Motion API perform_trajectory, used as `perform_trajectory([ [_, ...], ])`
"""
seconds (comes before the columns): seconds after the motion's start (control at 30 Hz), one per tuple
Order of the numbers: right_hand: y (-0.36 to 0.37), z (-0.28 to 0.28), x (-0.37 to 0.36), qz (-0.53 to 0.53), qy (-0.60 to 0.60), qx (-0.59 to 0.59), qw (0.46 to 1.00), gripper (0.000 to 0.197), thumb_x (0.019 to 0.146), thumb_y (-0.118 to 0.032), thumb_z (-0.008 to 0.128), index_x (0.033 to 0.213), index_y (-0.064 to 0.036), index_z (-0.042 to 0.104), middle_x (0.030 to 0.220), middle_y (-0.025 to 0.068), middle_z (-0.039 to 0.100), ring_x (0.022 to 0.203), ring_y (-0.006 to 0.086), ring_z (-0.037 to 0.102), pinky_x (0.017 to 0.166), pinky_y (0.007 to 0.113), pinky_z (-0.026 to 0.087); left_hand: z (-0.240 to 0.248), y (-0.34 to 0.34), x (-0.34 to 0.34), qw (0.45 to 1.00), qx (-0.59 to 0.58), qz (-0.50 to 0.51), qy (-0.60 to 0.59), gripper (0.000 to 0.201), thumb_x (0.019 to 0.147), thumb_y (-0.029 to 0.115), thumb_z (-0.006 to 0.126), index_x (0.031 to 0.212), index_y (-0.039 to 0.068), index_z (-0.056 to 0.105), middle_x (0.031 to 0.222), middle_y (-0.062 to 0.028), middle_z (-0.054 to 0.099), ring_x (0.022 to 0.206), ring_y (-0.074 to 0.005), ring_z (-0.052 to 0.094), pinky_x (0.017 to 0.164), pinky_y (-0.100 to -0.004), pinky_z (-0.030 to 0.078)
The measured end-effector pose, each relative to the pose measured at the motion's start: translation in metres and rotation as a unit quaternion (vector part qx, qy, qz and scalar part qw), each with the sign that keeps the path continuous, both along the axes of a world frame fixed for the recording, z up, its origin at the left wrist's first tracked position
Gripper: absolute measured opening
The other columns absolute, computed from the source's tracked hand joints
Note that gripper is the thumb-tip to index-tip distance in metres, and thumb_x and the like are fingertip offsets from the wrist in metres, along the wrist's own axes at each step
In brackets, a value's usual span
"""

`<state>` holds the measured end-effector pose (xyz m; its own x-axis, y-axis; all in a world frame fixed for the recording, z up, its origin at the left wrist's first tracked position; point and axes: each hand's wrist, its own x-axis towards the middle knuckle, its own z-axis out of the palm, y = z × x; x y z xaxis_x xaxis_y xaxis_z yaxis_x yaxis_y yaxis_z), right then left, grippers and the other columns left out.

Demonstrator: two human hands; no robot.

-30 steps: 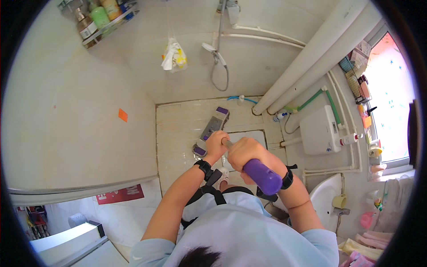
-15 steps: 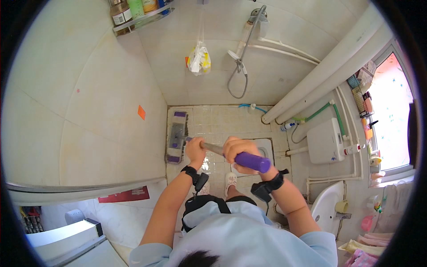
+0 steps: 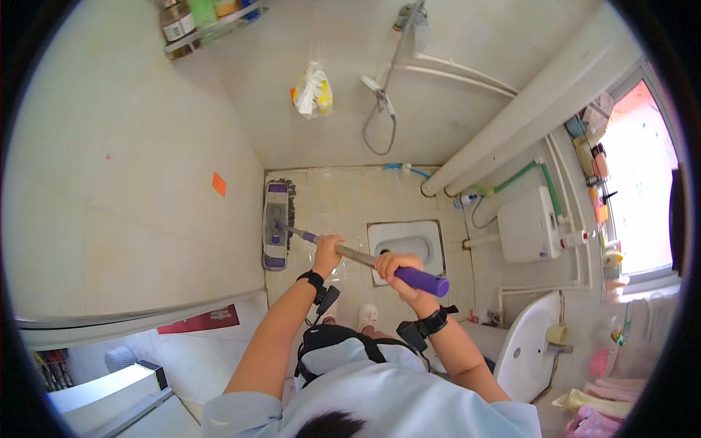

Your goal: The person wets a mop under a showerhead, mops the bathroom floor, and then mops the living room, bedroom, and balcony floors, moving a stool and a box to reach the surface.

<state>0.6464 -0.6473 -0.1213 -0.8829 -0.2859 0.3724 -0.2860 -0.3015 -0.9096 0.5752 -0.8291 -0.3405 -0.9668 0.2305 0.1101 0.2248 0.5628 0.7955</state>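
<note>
Both my hands grip the handle of a flat mop [image 3: 358, 255], a grey pole with a purple end grip. My left hand [image 3: 328, 254] is wrapped round the pole lower down, near a purple collar. Higher up, my right hand [image 3: 398, 269] closes round the pole just at the purple grip [image 3: 423, 282]. The long mop head [image 3: 277, 225], grey with purple ends and a dark fringe, lies flat on the wet tiled floor [image 3: 332, 197] along the left wall. Each of my wrists wears a black strap with a small device.
A white squat toilet [image 3: 409, 244] is set into the floor right of the pole. At the right are a wall cistern [image 3: 527, 225], a washbasin [image 3: 531, 347] and thick white pipes [image 3: 511, 109]. A shower head [image 3: 372, 84] and a plastic bag [image 3: 314, 91] hang on the far wall.
The mop head now lies closer against the left wall. My hands have shifted slightly, and the pole tilts less toward me, showing more of its length. More of the squat toilet shows.
</note>
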Motion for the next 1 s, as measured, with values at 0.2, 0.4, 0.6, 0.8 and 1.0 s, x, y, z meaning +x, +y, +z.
perform_trajectory([
  [0.2,0.062,0.022,0.014,-0.034,-0.038,-0.016,0.999,0.01,0.065,0.0,0.054,0.062,-0.0004,0.045,0.062,0.0091,0.048,0.061,0.0198,0.046,0.062,0.03,0.039,0.017,0.072,0.015,0.999,0.028,-0.032,-0.01,0.026,0.066,-0.004,0.06,0.087,0.011,0.063,0.087,-0.0142,0.06,0.09,-0.0356,0.054,0.084,-0.0425,0.04],
  [0.4,0.106,0.049,0.038,-0.065,-0.038,0.052,0.996,0.02,0.068,-0.011,0.062,0.059,-0.0032,0.045,0.058,0.007,0.049,0.055,0.0188,0.044,0.059,0.032,0.039,0.033,0.14,0.041,0.993,0.079,-0.084,-0.03,0.025,0.069,-0.002,0.059,0.09,0.01,0.064,0.087,-0.0154,0.062,0.087,-0.0336,0.057,0.075,-0.0379,0.045],
  [0.6,0.136,0.066,0.051,-0.052,0.006,0.138,0.989,0.02,0.069,-0.007,0.061,0.058,-0.0033,0.046,0.056,0.0061,0.048,0.053,0.0177,0.047,0.053,0.028,0.038,0.05,0.181,0.047,0.927,0.233,-0.258,-0.14,0.033,0.075,0.003,0.061,0.109,0.008,0.06,0.087,-0.0102,0.065,0.076,-0.0174,0.06,0.069,-0.0291,0.046],
  [0.8,0.14,0.088,0.059,-0.066,0.029,0.116,0.991,0.016,0.065,-0.002,0.06,0.056,-0.003,0.046,0.056,0.0061,0.048,0.052,0.0181,0.047,0.051,0.028,0.039,0.075,0.201,0.043,0.921,0.174,-0.339,-0.085,0.038,0.07,-0.001,0.058,0.104,0.012,0.064,0.081,-0.0134,0.063,0.07,-0.0245,0.059,0.064,-0.0304,0.046],
  [1.0,0.122,0.126,0.073,-0.096,0.116,0.101,0.983,0.016,0.064,-0.005,0.061,0.057,-0.0037,0.047,0.051,0.0056,0.048,0.046,0.0189,0.045,0.051,0.03,0.041,0.121,0.188,0.041,0.94,0.031,-0.338,-0.024,0.02,0.063,0.011,0.06,0.081,0.014,0.067,0.07,-0.0123,0.062,0.065,-0.0317,0.058,0.06,-0.0354,0.046],
])
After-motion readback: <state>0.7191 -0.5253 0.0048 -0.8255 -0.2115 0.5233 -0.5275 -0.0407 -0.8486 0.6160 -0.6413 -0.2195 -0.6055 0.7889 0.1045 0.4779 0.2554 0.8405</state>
